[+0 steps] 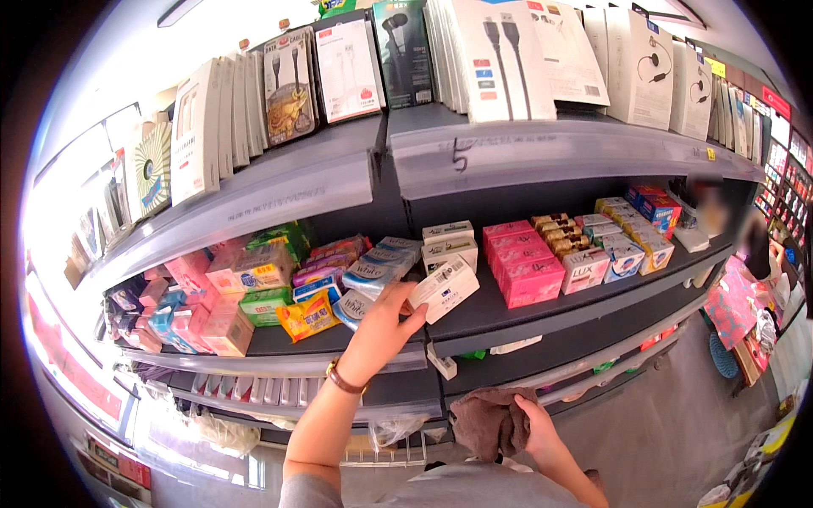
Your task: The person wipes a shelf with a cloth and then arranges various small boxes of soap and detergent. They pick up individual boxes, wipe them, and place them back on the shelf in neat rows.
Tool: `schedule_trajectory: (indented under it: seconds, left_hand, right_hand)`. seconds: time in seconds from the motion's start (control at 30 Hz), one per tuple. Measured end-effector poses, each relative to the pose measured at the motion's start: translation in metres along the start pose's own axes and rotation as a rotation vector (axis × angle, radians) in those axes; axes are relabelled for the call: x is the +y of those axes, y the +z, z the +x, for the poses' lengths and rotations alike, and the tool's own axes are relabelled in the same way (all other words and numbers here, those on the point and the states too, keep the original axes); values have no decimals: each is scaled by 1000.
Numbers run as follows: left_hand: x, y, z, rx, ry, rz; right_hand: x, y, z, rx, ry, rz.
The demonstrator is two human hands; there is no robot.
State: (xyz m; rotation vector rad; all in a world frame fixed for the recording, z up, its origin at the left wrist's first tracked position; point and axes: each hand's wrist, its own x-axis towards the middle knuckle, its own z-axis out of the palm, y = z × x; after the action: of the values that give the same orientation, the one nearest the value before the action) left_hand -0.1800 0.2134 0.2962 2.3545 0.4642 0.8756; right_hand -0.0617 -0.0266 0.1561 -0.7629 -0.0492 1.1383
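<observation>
My left hand, with a watch on its wrist, grips one end of a white soap box, tilted at the front of the middle shelf. Behind it stand more white boxes. Blue-and-white soap packs lie just left of the hand, beside a yellow-orange soap packet. Low in front of my body, my right hand holds a crumpled brown cloth.
Pink boxes and Lux soap boxes line the shelf to the right. The upper shelf's edge overhangs, loaded with boxed cables and earphones. A wire basket sits below. A person is at far right.
</observation>
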Motion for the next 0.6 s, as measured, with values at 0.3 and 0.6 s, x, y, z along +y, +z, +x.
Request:
schedule_trajectory:
  seconds: [0.3, 0.6]
  left_hand:
    - [-21, 19, 51, -109, 111, 238]
    - [-21, 44, 42, 213, 16, 478]
  right_hand:
    - [-30, -42, 15, -31, -11, 14]
    - [-53, -25, 20, -31, 30, -93]
